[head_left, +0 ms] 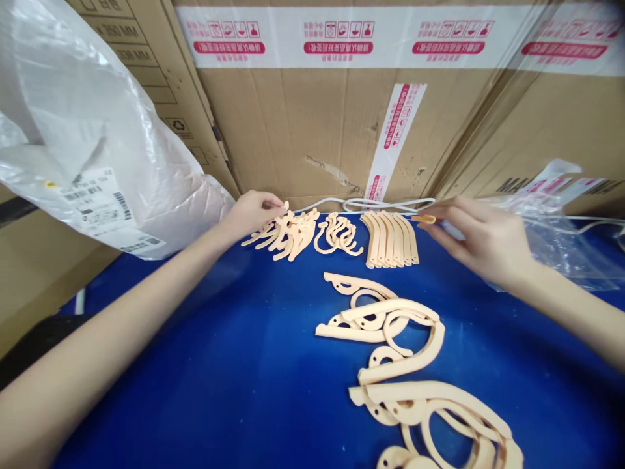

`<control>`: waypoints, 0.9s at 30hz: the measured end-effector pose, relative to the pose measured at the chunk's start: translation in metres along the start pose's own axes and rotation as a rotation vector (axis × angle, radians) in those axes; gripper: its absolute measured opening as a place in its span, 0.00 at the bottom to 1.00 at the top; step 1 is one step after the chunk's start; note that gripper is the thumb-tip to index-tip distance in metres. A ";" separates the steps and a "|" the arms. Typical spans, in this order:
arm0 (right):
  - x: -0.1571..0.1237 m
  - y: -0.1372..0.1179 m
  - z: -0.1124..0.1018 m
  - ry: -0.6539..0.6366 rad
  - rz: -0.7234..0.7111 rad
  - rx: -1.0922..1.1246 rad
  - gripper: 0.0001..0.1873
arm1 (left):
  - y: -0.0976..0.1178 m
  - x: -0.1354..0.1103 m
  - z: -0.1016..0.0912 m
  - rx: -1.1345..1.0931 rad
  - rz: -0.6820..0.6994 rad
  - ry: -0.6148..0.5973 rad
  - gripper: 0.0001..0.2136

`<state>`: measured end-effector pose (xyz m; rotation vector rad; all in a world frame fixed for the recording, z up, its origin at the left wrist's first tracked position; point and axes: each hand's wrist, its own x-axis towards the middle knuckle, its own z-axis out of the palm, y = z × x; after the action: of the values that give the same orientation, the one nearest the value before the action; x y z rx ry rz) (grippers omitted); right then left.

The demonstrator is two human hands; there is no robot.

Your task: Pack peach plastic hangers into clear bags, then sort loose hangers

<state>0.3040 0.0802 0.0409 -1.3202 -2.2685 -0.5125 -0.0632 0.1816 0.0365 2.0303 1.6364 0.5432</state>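
My left hand is at the left end of a back row of cream plastic hanger parts. Its thumb and fingers pinch the tip of a small hanger arm at a loose pile of such arms. To the right, my right hand grips a cream hanger arm, seen nearly edge-on. Between the hands lie a cluster of hanger hooks and a neat row of curved hanger arms. Nearer to me, assembled folding hangers overlap, folded up, and more assembled hangers reach the bottom edge.
Everything rests on a blue table surface. Large taped cardboard boxes stand behind it. A big white plastic-wrapped package leans in at the left. A white cable runs along the back, and clear plastic bags lie at the right.
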 end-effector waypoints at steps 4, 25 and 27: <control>-0.015 0.001 0.010 -0.064 -0.137 -0.038 0.09 | -0.007 -0.009 0.019 0.130 0.034 0.165 0.15; -0.022 -0.020 0.011 -0.122 -0.105 0.213 0.09 | 0.042 -0.028 0.014 0.257 -0.104 -0.049 0.37; -0.020 -0.041 -0.001 -0.175 -0.206 0.259 0.09 | 0.052 -0.033 0.013 0.295 -0.089 -0.023 0.36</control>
<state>0.2769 0.0460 0.0273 -1.0457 -2.5295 -0.1652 -0.0219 0.1386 0.0563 2.1437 1.8746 0.2566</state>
